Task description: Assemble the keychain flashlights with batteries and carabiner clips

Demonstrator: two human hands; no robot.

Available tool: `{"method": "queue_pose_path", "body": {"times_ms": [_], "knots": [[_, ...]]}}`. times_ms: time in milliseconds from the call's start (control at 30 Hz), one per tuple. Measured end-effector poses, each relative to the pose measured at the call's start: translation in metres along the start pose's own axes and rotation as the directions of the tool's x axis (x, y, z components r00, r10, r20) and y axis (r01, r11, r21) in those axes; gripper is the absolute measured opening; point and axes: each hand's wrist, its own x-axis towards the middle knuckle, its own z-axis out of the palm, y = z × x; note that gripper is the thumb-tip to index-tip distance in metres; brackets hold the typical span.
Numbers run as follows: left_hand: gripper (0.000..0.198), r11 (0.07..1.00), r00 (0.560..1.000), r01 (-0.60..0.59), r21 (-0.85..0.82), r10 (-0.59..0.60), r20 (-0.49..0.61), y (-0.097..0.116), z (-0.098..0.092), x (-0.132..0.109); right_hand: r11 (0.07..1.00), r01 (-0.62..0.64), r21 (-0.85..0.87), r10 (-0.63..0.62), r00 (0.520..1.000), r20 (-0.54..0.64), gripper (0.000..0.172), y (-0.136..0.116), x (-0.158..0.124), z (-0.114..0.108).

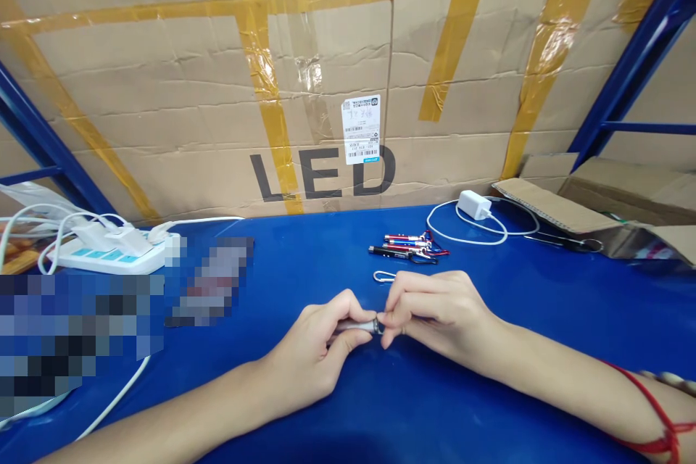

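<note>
Pinched between the thumb and fingers of my left hand [320, 348] is a silver keychain flashlight [356, 325], lying roughly level just above the table. My right hand [435, 308] is closed at the flashlight's right end, its fingertips on a small metal ring [380, 326] there. Part of the ring is hidden by the fingers. Behind my right fingers a silver carabiner clip [383, 276] lies on the blue table [380, 406], partly covered. Farther back are several keychain flashlights [405, 246] in black, red and blue, with clips attached, grouped side by side.
A white charger [474, 204] with a coiled cable lies at the back right, near scissors [565, 240] and an open cardboard box [625, 210]. On the left stands a power strip [114, 257] with plugs and cables. A large taped carton [326, 87] walls off the back.
</note>
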Motion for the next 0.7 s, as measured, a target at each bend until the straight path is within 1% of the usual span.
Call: {"method": "queue_pose_path", "body": {"times_ms": [67, 133, 200, 267, 300, 333, 400, 467, 500, 567, 700], "knots": [[0.014, 1.000, 1.000, -0.020, -0.024, 0.020, 0.016, 0.000, 0.000, 0.000, 1.000, 0.003, -0.006, -0.003, 1.000, 0.000, 0.023, -0.001, 0.000, 0.000], [0.015, 0.998, 0.999, -0.048, -0.034, 0.048, 0.015, 0.001, 0.000, 0.000, 0.999, -0.035, 0.036, 0.036, 0.999, -0.005, 0.023, -0.002, 0.000, 0.002], [0.015, 0.997, 0.997, -0.074, -0.010, 0.074, -0.008, 0.000, 0.001, -0.001, 0.987, -0.115, 0.112, 0.117, 0.993, -0.010, 0.023, -0.005, 0.000, 0.004], [0.016, 0.995, 0.994, -0.089, 0.036, 0.091, -0.053, 0.000, 0.001, -0.002, 0.949, -0.240, 0.203, 0.248, 0.969, -0.010, 0.025, -0.008, 0.001, 0.007], [0.015, 0.994, 0.992, -0.090, 0.061, 0.095, -0.078, -0.001, 0.001, -0.002, 0.915, -0.318, 0.250, 0.329, 0.944, -0.002, 0.028, -0.010, 0.002, 0.008], [0.015, 0.992, 0.990, -0.091, 0.083, 0.099, -0.102, -0.002, 0.002, -0.002, 0.867, -0.400, 0.298, 0.413, 0.910, 0.019, 0.031, -0.011, 0.003, 0.009], [0.015, 0.988, 0.985, -0.101, 0.120, 0.116, -0.131, -0.002, 0.002, -0.003, 0.726, -0.556, 0.403, 0.562, 0.819, 0.117, 0.038, -0.012, 0.006, 0.011], [0.015, 0.982, 0.979, -0.117, 0.148, 0.139, -0.151, -0.002, 0.003, -0.002, 0.564, -0.665, 0.490, 0.639, 0.727, 0.250, 0.042, -0.011, 0.007, 0.013], [0.015, 0.979, 0.976, -0.123, 0.160, 0.149, -0.159, -0.002, 0.003, -0.002, 0.500, -0.695, 0.516, 0.653, 0.694, 0.302, 0.043, -0.010, 0.007, 0.013], [0.015, 0.976, 0.973, -0.126, 0.177, 0.157, -0.172, -0.002, 0.003, -0.001, 0.430, -0.723, 0.541, 0.661, 0.660, 0.357, 0.043, -0.008, 0.008, 0.014], [0.014, 0.976, 0.972, -0.116, 0.183, 0.149, -0.183, -0.001, 0.003, 0.000, 0.388, -0.742, 0.546, 0.676, 0.632, 0.379, 0.041, -0.007, 0.010, 0.013]]}}
